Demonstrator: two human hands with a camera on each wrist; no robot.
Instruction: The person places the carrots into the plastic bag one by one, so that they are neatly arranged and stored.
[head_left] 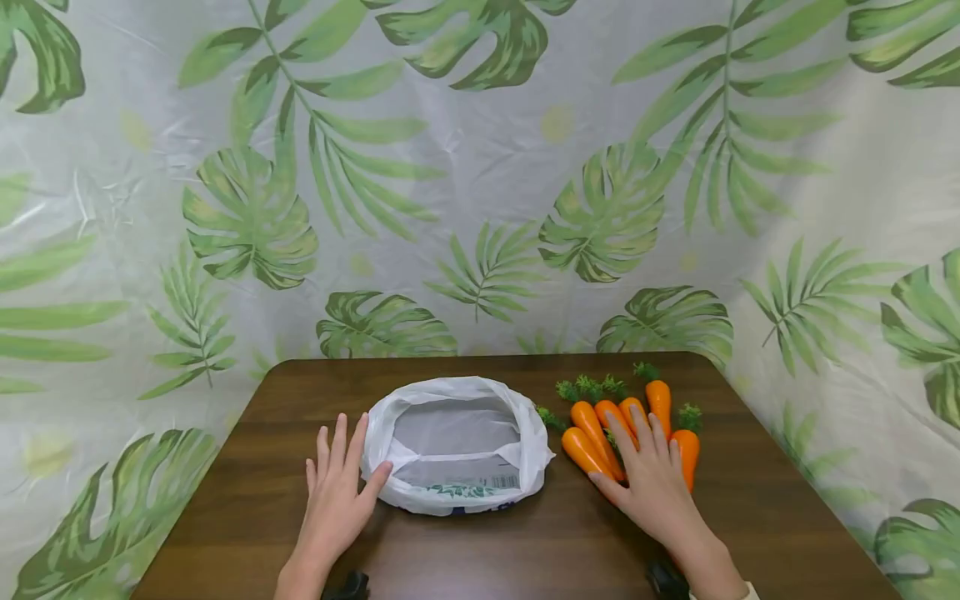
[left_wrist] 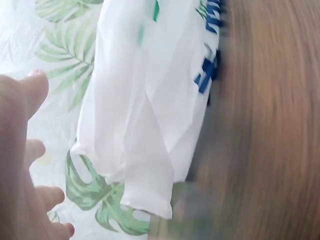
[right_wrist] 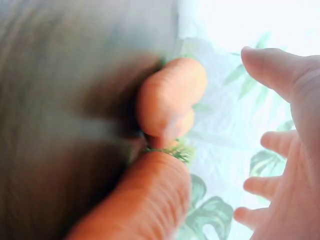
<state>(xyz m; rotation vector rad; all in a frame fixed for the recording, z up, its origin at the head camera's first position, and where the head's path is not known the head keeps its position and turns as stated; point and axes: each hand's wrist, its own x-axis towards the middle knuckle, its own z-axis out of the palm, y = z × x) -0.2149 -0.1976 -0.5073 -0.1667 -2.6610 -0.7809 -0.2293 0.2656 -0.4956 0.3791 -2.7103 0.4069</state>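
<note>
A white plastic bag (head_left: 453,446) stands on the table with its mouth spread wide and its rim folded outward. My left hand (head_left: 335,492) is at the bag's left side, fingers spread, holding nothing. In the left wrist view the bag's side (left_wrist: 145,100) shows blue and green print, with the fingers (left_wrist: 35,95) apart from it. Several orange carrots (head_left: 581,450) with green tops lie in a group right of the bag. Over them is my right hand (head_left: 652,479), its fingers extended and spread. The right wrist view shows carrots (right_wrist: 170,95) beside that hand, with nothing in its grasp.
The brown wooden table (head_left: 480,558) has rounded far corners. Behind it hangs a pale curtain (head_left: 480,167) with green leaf print. Dark straps (head_left: 348,586) show near the wrists at the bottom edge.
</note>
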